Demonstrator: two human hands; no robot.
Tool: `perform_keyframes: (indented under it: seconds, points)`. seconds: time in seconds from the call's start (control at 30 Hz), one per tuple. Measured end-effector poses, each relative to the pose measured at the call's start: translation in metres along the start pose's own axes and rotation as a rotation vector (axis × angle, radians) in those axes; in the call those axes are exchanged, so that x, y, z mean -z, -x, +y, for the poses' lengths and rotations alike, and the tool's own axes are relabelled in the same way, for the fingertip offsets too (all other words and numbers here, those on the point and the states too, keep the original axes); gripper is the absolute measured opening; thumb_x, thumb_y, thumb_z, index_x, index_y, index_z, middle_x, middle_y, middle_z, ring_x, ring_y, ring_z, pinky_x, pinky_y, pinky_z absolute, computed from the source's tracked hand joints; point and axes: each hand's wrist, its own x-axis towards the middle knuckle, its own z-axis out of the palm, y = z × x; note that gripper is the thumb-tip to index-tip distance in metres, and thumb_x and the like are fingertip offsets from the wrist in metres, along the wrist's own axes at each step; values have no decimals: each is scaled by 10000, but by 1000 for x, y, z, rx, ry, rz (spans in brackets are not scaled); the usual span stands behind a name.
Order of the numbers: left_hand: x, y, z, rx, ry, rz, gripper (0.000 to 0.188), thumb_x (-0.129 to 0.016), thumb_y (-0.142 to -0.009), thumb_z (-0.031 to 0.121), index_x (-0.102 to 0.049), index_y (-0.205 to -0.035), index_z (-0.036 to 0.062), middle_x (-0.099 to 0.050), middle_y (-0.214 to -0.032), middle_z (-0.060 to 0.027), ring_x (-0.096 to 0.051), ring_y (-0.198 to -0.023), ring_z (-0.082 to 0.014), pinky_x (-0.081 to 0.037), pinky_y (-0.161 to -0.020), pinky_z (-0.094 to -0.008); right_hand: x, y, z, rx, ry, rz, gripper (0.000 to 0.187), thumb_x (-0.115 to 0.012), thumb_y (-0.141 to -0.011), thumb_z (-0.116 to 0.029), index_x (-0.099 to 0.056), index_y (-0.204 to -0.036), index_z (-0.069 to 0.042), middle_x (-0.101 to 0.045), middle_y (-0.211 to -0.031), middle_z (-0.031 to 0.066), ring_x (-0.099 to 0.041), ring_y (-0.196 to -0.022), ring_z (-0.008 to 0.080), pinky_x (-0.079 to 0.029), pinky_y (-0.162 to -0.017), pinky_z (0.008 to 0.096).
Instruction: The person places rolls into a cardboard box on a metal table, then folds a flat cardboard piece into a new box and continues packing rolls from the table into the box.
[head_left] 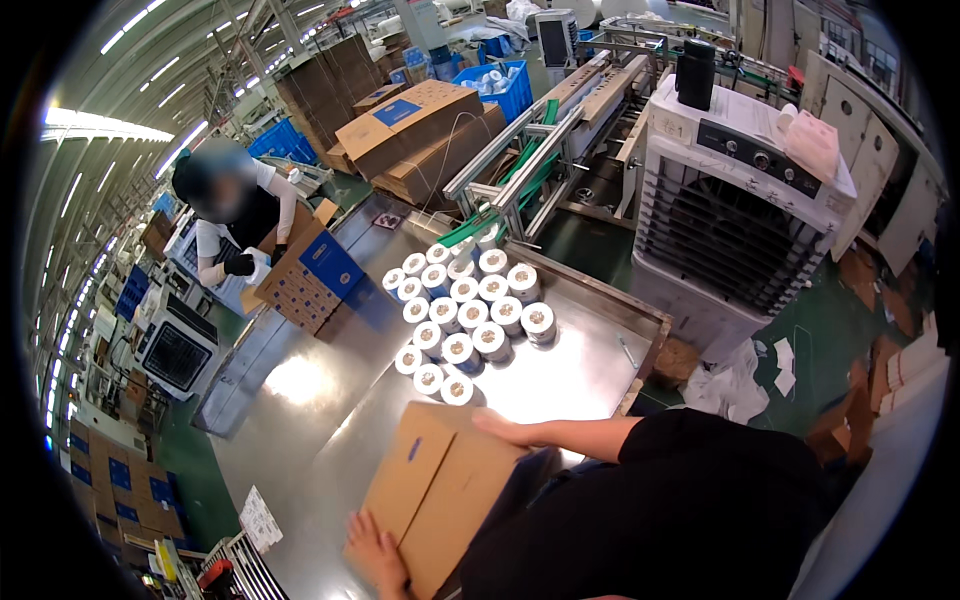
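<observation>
A closed brown cardboard box (435, 490) lies in front of me at the near edge of a metal table, a seam running along its top. My left hand (378, 552) rests on its near left edge with the fingers spread. My right hand (502, 428) lies across the far right corner, fingers stretched out; their tips are not clear. Just beyond the box stand several white rolls (463, 318) with round tops, grouped upright on the table.
The metal table (330, 440) has a raised rim. Across it, a gloved co-worker (235, 205) handles a white item at an open brown-and-blue carton (312, 278). A conveyor frame (545, 150) adjoins the far side. A large white air cooler (735, 200) stands right.
</observation>
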Motion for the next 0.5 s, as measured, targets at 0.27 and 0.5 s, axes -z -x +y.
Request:
perform_keyframes:
  seconds: [0.27,0.5]
  points:
    - [37,70,-110,694,1070,-8,571,-400,-929,392,-350,-1375,39,-392,-1375,-168,-375,-1249,-313,-290,-1023,-433,-10,9,10,-424,-252,-498,764,-654,-785,-515,-429,-1291,13,-473,-1306,142,-468,-1179,222,-393,-974,452]
    - [-58,41,-85,329,2082,131,599,-389,-941,457,-355,-1373,44,-457,-1328,-139,-484,-1166,-287,-412,-954,-398,27,55,-200,37,-532,-537,524,-551,-859,-51,-322,-1330,-28,-497,-1248,154,-537,-1125,247,-476,-923,368]
